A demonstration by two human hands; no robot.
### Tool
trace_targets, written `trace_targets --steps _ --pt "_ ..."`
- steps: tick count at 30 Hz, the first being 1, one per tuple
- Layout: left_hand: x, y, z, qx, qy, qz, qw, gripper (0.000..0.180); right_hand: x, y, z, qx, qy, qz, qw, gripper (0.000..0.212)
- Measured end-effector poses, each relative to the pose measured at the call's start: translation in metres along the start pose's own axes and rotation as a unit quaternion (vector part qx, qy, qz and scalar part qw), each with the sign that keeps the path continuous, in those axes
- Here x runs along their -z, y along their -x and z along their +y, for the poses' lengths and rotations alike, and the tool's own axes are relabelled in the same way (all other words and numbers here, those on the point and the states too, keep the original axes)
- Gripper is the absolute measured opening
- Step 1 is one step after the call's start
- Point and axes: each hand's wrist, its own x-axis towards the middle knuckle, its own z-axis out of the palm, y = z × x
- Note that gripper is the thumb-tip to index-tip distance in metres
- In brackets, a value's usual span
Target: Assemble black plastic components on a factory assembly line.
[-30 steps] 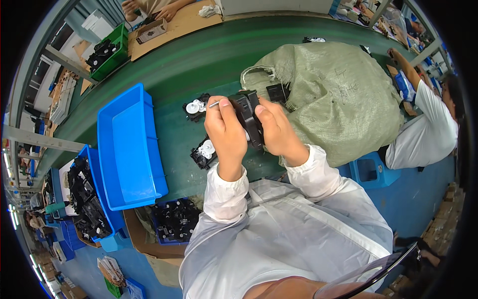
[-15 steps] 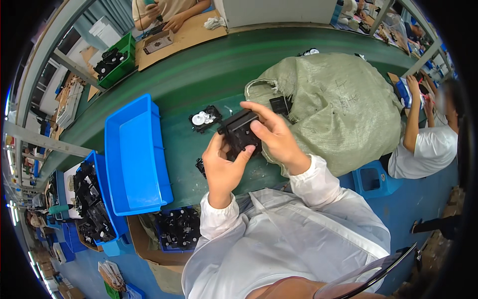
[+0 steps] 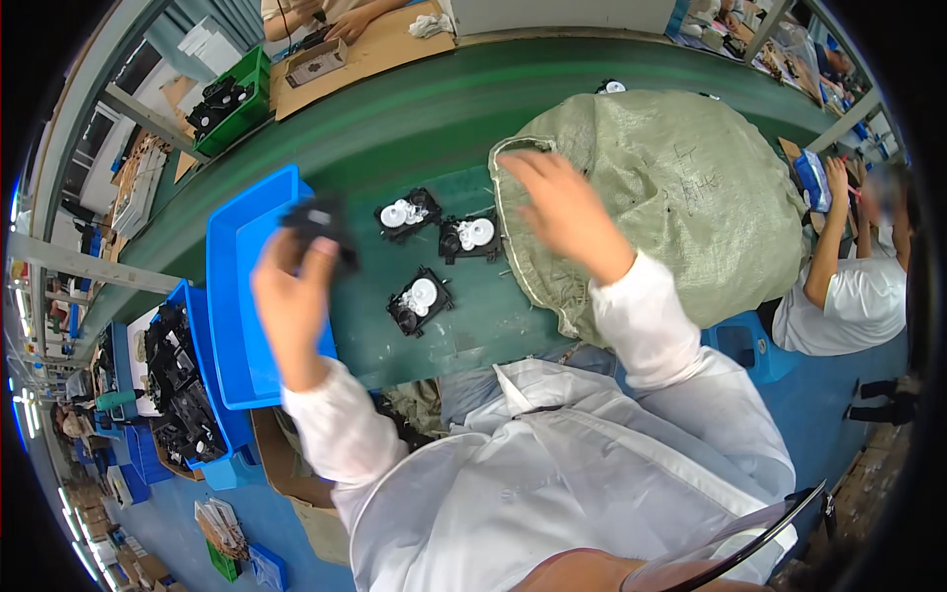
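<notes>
My left hand (image 3: 292,294) grips a black plastic housing (image 3: 324,229), smeared by motion, above the right side of an upright blue bin (image 3: 247,365). My right hand (image 3: 564,205) hovers at the mouth of a pale green woven sack (image 3: 681,217), its fingers apart and nothing visible in them. Between the hands, on the green work surface, lie three black assemblies with white round gears: an upper one (image 3: 407,214), a right one (image 3: 470,237) beside the sack and a nearer one (image 3: 421,300).
A second blue bin (image 3: 219,434) full of black parts stands lower left, by an open cardboard box (image 3: 281,464). Across the green bench (image 3: 395,118), a person's hands work near a green crate (image 3: 258,87). Another person (image 3: 838,296) sits at the right.
My left hand has carried the black housing leftward, over to the blue bin. My right hand has let go of it and moved up and right to the sack. The gear assemblies are uncovered.
</notes>
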Motion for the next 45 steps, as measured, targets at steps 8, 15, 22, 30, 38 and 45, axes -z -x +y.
trace_targets --steps 8,15,22,30,38,45 --pt "0.143 -0.111 -0.149 0.094 -0.487 -0.017 0.868 0.053 -0.033 -0.021 0.073 -0.069 0.264 -0.293 0.916 0.049" --pt "0.009 0.016 -0.025 -0.068 -0.330 -0.073 0.939 0.071 0.000 -0.008 0.062 -0.094 -0.106 -0.032 0.989 0.064" --pt "-0.049 0.086 -0.063 -0.018 -0.293 -0.243 0.925 0.081 0.009 0.027 0.012 -0.238 -0.734 -0.029 0.635 0.062" --pt "-0.072 0.105 -0.064 0.141 0.101 -0.183 0.968 0.062 0.003 0.069 -0.019 -0.323 -0.668 -0.018 0.670 0.056" --pt "-0.112 0.116 -0.024 0.221 0.442 -0.237 0.837 0.065 0.104 0.127 -0.026 -0.212 -0.287 0.201 0.912 0.056" --pt "-0.177 0.126 0.007 0.216 0.500 -0.273 0.793 0.067 0.040 0.120 -0.038 -0.236 -0.783 0.094 0.568 0.084"
